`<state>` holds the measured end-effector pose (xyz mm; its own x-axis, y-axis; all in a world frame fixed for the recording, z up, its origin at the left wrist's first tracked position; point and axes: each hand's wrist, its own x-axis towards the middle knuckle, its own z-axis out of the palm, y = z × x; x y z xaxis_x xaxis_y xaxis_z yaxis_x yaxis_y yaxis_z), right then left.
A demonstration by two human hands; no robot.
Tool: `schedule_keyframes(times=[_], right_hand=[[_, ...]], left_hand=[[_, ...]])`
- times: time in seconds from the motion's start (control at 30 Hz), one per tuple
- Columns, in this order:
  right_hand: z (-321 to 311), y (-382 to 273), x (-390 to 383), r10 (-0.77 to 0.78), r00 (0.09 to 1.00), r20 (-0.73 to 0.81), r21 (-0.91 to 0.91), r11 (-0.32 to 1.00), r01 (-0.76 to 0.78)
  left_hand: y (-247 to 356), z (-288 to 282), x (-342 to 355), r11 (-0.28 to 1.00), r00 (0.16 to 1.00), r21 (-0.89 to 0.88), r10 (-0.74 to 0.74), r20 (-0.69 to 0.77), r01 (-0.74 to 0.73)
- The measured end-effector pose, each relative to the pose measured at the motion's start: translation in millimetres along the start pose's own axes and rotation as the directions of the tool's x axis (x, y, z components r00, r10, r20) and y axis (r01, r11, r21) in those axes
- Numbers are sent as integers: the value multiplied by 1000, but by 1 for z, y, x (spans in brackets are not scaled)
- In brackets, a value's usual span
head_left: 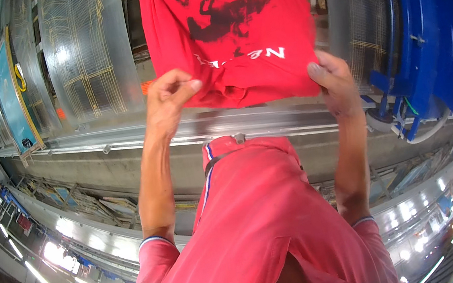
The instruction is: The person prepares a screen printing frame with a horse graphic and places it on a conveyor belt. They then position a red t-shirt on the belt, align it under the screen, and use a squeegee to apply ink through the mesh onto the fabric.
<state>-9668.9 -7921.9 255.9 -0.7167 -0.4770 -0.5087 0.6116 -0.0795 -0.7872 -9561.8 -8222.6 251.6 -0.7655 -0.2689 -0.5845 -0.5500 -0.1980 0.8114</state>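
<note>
A red T-shirt (255, 76) lies spread before me, its neckline (234, 93) toward my body. Black printing and white lettering run upside down across its front, and the far part goes out of view at the top. My left hand (169, 98) is closed in a pinch on the near left corner of the cloth, thumb uppermost. At the near right corner my right hand (334, 77) grips the shirt's edge, its thumb on top and the other fingers partly hidden. Between both hands the near edge sags in folds above a metal rail.
Grey printing boards with yellow lines (90, 56) stand left, another board (358, 24) right. A blue machine (428, 49) with hoses rises at the far right. A framed turquoise screen (12, 96) leans at the left. The metal rail (122, 141) crosses in front of my waist.
</note>
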Motion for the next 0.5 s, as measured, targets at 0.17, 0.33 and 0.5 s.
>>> schedule_keyframes(times=[0.17, 0.33, 0.5], right_hand=[[-70, 24, -11, 331, 844, -423, -681, 498, -537], [-47, 54, 1, -479, 846, -236, -961, -17, -278], [33, 89, 45, -401, 886, 231, -970, -162, 179]], left_hand=[[-71, -96, -5, 925, 936, 275, -173, -306, 261], [-124, -102, -10, 948, 873, 181, -151, -464, 261], [-129, -69, -1, 938, 870, 318, 38, -492, 139]])
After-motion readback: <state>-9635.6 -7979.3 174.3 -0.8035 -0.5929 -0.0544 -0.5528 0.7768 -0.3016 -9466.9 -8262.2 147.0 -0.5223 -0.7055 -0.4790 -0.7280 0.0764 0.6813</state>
